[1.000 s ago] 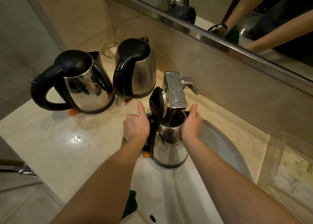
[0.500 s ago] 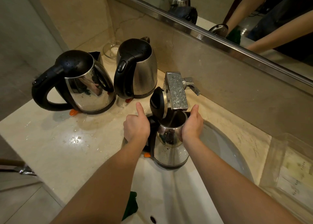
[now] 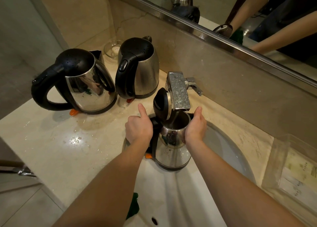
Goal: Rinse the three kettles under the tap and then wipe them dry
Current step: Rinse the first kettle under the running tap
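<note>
Grip: left hand wrapped round the black handle of the small stainless-steel kettle, thumb raised; right hand cupped against the steel body by the rim, thumb also up.
Kettle position: upright over the white basin, black hinged lid tipped open, mouth directly under the square chrome tap.
Step in hand: rinsing; a thin stream runs from the spout into the open mouth.
Next move: probably swirl and tip out over the basin. This calls for a firm hold on the handle and for lowering the kettle first.
Obstruction: tap spout sits low over the rim, and the open lid stands just beside it.
Other kettles: large steel kettle with black loop handle and rounded steel kettle with black lid, side by side on the wet beige marble counter. Both carry droplets, so both look undried.
Cloth: dark green cloth at the basin's near edge, partly hidden by the left forearm.
Also present: clear glass dish behind the kettles; clear plastic tray on the right.
</note>
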### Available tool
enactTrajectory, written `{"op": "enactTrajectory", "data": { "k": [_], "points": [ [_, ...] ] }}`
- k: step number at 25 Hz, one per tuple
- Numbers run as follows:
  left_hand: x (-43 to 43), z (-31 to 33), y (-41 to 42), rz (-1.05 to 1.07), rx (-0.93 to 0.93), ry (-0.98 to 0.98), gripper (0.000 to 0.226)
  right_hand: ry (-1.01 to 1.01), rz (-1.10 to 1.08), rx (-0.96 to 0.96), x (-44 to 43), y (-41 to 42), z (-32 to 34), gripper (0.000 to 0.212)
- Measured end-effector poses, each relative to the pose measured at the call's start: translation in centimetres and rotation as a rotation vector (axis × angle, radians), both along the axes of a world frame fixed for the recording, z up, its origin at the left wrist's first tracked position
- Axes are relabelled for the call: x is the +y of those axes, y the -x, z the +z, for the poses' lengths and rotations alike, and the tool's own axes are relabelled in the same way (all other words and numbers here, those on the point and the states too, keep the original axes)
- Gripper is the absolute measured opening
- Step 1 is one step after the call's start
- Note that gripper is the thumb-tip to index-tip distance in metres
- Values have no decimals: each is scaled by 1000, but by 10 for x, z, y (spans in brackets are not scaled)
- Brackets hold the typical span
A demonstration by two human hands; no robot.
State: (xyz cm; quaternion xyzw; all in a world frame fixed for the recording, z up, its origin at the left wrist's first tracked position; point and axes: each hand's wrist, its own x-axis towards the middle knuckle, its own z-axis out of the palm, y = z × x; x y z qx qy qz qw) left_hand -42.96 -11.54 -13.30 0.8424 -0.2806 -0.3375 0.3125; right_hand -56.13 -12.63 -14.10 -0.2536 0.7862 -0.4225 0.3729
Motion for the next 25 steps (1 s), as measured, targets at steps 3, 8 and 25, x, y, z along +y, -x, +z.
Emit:
{"op": "enactTrajectory", "data": {
  "k": [3,8,25],
  "points": [
    [0,0,-1,0,9,2,65,-5,-4,6,0,-2,-2,60],
    [0,-3,-4,9,23,-4,65,-3,2,4,0,-4,5,54],
    [-1,-9,0,-50,-25,-2,66,4,-27,-24,6,1,1,52]
  ]
}}
